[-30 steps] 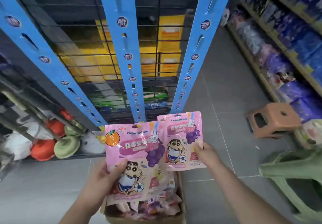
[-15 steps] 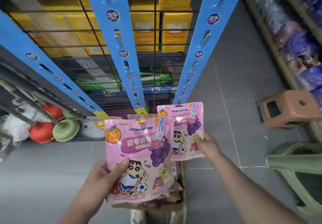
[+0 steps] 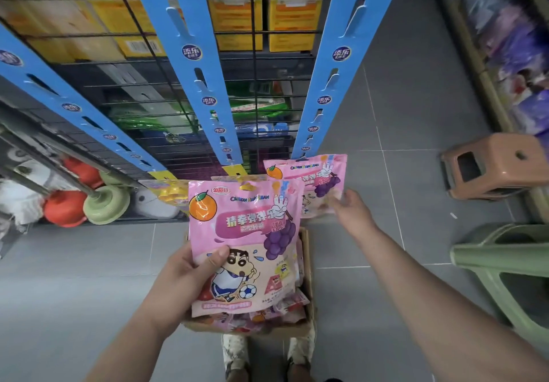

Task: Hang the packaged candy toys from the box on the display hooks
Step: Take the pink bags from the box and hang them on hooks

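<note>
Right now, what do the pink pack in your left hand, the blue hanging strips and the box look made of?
Pink pack: glossy plastic film, judging by the glare and soft creases.
Blue hanging strips: thin matte plastic or card with flat die-cut tabs; I can't tell which.
Box: brown cardboard, dull with a raw-looking edge.

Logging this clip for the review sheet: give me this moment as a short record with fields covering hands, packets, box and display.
left hand: grips the near pink packet by its lower left, above the box
right hand: holds the far pink packet at its lower right edge
hanging: far pink packet's top lies by the foot of the right blue strip; hooked or not, cannot tell
box: cardboard, on the floor, more packets inside
nearby: brown stool, green stool
</note>
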Action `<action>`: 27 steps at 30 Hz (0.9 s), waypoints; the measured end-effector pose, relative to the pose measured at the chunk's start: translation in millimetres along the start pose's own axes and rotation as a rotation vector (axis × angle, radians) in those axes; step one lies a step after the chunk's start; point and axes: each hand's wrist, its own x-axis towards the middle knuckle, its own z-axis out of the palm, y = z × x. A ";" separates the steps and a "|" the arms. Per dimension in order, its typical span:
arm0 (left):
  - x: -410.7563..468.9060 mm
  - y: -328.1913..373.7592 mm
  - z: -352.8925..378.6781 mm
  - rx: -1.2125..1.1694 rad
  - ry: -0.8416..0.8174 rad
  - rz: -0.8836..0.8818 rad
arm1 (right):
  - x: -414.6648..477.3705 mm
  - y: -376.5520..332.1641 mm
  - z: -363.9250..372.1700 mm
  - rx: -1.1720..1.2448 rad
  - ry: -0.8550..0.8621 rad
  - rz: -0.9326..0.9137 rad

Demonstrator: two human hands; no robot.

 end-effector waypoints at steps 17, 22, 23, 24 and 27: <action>37.5 39.4 85.9 0.098 -0.098 0.109 | -119.1 -34.6 -48.7 0.233 -0.118 -0.200; 50.5 43.1 100.5 0.112 -0.033 0.203 | -107.1 -38.3 -51.6 0.224 -0.004 -0.242; 52.7 43.7 102.2 0.110 -0.019 0.209 | -104.2 -39.5 -52.6 0.230 -0.002 -0.252; 55.7 43.6 103.3 0.115 -0.005 0.211 | -101.2 -40.2 -53.1 0.233 -0.004 -0.262; 64.8 42.0 104.3 0.123 0.027 0.202 | -91.8 -42.6 -53.5 0.220 -0.019 -0.271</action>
